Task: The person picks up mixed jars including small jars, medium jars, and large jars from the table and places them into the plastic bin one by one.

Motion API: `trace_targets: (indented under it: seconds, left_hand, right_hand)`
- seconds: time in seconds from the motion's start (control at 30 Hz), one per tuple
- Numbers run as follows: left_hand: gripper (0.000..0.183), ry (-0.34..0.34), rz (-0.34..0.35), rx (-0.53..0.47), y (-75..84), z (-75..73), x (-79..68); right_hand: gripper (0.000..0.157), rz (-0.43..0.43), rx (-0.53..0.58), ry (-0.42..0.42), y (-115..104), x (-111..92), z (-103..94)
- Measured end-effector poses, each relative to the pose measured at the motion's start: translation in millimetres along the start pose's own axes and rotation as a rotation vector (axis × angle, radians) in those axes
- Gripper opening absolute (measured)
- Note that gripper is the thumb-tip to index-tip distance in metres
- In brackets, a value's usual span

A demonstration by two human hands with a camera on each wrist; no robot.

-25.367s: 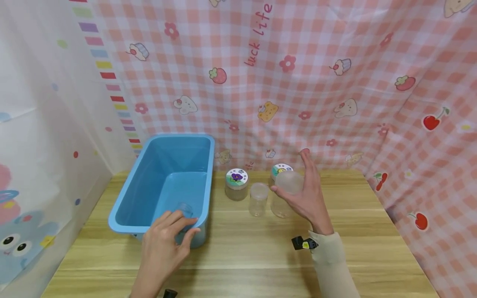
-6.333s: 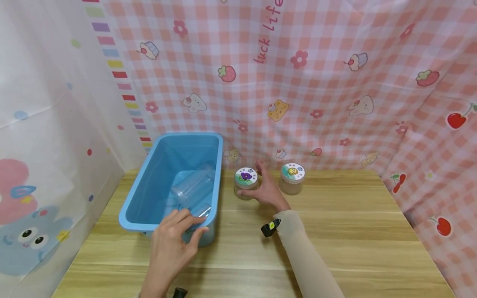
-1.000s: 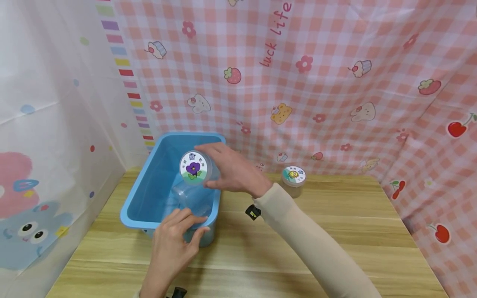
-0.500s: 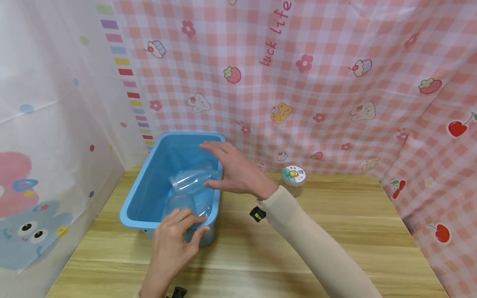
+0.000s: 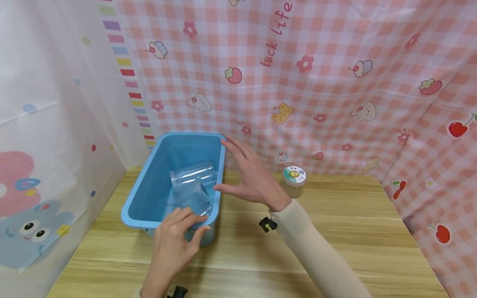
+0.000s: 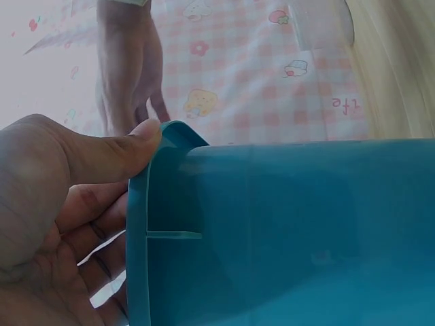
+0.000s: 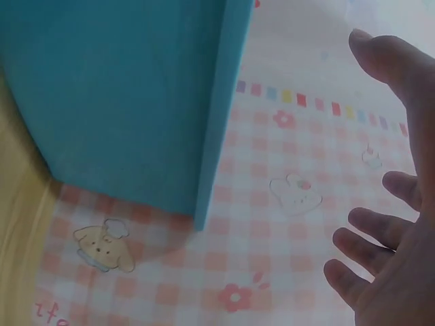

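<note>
In the head view my left hand (image 5: 175, 242) holds the near right corner of the blue plastic bin (image 5: 135, 194). Its thumb and fingers pinch the rim, which also shows in the left wrist view. My right hand (image 5: 257, 178) hovers at the bin's right rim with fingers spread and nothing in its grasp. Inside the bin a large clear jar (image 5: 193, 174) lies on its side. Nearer the front lies another clear jar (image 5: 191, 195), its lid face not visible. A small clear jar (image 5: 206, 210) is partly hidden behind my left fingers.
A lidded jar (image 5: 294, 181) with a yellow flower label stands upright on the wooden table (image 5: 335, 231), right of my right hand. Behind the table hangs a pink checked cloth (image 5: 320, 91). A white patterned cloth (image 5: 48, 124) hangs at the left.
My right hand has let go of the purple-flower-lidded jar inside the bin and moved right, out to the rim. That jar has come to rest among the others. My left hand stays on the rim.
</note>
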State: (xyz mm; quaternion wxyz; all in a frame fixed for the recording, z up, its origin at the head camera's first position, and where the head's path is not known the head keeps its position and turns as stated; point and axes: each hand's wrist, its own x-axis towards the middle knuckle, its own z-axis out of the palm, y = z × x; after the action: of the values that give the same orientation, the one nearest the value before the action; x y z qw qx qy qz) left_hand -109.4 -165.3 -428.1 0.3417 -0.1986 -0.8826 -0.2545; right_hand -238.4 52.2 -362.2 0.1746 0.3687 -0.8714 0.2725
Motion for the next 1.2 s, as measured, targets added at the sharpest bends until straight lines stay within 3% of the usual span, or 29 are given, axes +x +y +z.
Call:
trace_targets:
  seconds: [0.27, 0.53, 1.2]
  left_hand:
    - [0.018, 0.013, 0.011, 0.007, -1.0, 0.5, 0.7]
    - [0.018, 0.007, 0.004, 0.008, -1.3, 1.6, 0.0]
    - [0.020, 0.010, -0.008, 0.011, -0.1, 1.4, 0.3]
  right_hand:
    - [0.114, 0.091, -0.010, 0.081, 15.8, -16.1, 2.9]
    - [0.116, 0.214, -0.015, 0.087, 31.6, -28.5, 0.1]
    - [0.117, 0.397, 0.000, 0.122, 75.2, -50.4, -8.9]
